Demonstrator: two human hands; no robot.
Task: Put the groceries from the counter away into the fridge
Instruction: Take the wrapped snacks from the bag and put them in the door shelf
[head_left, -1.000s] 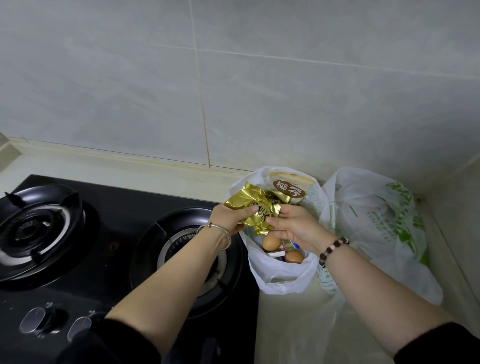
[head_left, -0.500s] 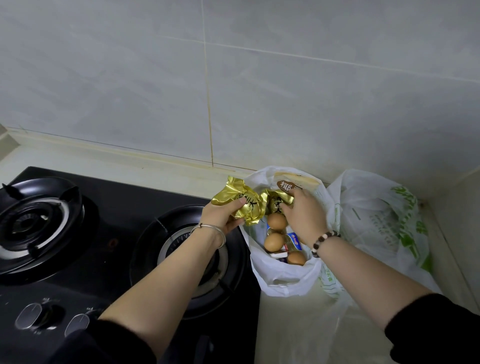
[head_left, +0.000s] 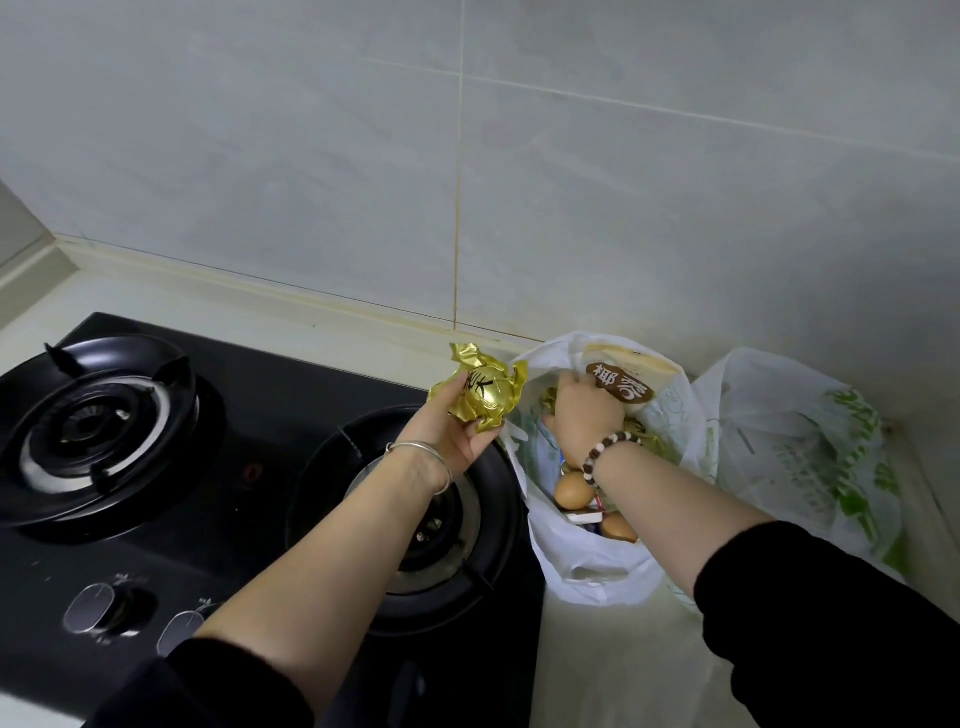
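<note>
My left hand (head_left: 457, 434) grips a gold foil packet (head_left: 480, 396) above the right burner, just left of the white grocery bag (head_left: 582, 564). My right hand (head_left: 584, 413) reaches down into that bag, and its fingers are hidden among the contents, beside more gold foil. Brown eggs (head_left: 571, 491) and small cartons lie deeper inside the bag. A cream packet with a brown label (head_left: 621, 387) leans at the bag's back. What the right hand holds cannot be seen.
A black gas stove (head_left: 249, 467) with two burners and two knobs (head_left: 88, 608) fills the left. A second white bag with green print (head_left: 810, 457) stands at the right, in the corner. Grey tiled wall rises behind the pale counter (head_left: 618, 670).
My hands have parted: the left one carried the gold packet left and out of the bag, while the right one let go and went deeper into the bag.
</note>
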